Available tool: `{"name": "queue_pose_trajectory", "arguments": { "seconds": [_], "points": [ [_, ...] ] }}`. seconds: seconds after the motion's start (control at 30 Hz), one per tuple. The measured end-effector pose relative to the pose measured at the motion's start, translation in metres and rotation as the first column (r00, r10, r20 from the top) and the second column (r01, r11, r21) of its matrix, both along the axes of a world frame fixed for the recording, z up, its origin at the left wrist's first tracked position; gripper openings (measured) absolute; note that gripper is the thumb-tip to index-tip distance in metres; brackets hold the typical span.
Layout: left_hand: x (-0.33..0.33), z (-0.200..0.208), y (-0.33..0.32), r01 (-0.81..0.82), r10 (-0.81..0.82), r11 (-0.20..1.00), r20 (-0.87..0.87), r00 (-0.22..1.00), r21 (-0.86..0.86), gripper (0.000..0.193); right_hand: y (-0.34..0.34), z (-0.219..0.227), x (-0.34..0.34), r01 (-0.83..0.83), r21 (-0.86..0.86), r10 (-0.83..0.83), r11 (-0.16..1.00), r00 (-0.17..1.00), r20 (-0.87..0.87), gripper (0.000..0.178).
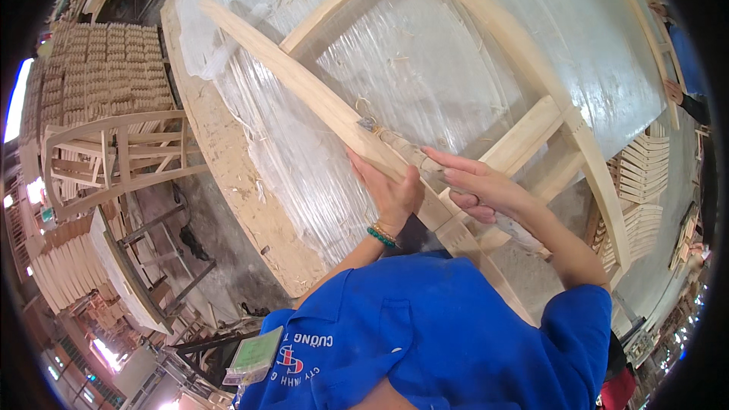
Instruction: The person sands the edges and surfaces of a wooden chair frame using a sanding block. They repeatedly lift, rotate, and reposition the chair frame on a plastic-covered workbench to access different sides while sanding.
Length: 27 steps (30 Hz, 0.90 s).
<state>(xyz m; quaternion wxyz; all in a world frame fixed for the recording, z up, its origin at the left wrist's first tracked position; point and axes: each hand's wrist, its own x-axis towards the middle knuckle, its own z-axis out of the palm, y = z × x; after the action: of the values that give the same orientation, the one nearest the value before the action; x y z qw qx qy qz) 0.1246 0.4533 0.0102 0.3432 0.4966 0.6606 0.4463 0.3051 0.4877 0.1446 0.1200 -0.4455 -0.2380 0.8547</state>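
A pale wooden chair frame lies across a table wrapped in clear plastic film. Fingers closed, my right hand grips a long chisel, whose shaft and handle look wrapped in worn, light material. Its metal end rests on the edge of the near rail, where a thin curled shaving rises. My left hand wraps round that same rail from the near side, its thumb close to the chisel's shaft. A beaded bracelet circles the left wrist.
Bare board with loose shavings shows along the table's left edge. To the left stand another wooden frame and stacked wooden parts. More curved parts are piled at the right. Another person's hand touches wood at the far right.
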Motion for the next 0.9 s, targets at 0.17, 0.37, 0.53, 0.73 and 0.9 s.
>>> {"name": "queue_pose_trajectory", "arguments": {
  "seconds": [0.17,0.37,0.53,0.73,0.9],
  "points": [
    [0.002,-0.002,-0.002,-0.022,0.021,0.998,-0.02,1.0,-0.06,0.108,0.024,0.002,0.006,-0.016,-0.158,0.011,0.987,0.999,-0.032,0.051],
    [0.004,-0.005,-0.002,-0.041,0.051,0.991,0.073,0.996,-0.127,0.108,0.022,-0.002,-0.007,-0.058,-0.063,0.062,0.996,0.996,0.062,0.049],
    [0.002,-0.006,-0.005,-0.027,0.035,0.992,0.064,0.997,-0.123,0.109,0.008,-0.014,-0.011,-0.029,0.029,0.027,0.999,0.997,0.066,0.048],
    [0.003,-0.005,-0.005,-0.036,0.046,0.994,0.099,0.994,-0.104,0.11,0.002,-0.023,-0.021,0.019,0.041,-0.022,0.999,0.997,0.068,0.045],
    [-0.001,-0.005,-0.004,0.006,-0.006,1.0,0.033,0.999,-0.014,0.112,0.026,-0.039,-0.056,0.121,0.211,-0.127,0.97,0.992,0.013,0.049]
  ]
}}
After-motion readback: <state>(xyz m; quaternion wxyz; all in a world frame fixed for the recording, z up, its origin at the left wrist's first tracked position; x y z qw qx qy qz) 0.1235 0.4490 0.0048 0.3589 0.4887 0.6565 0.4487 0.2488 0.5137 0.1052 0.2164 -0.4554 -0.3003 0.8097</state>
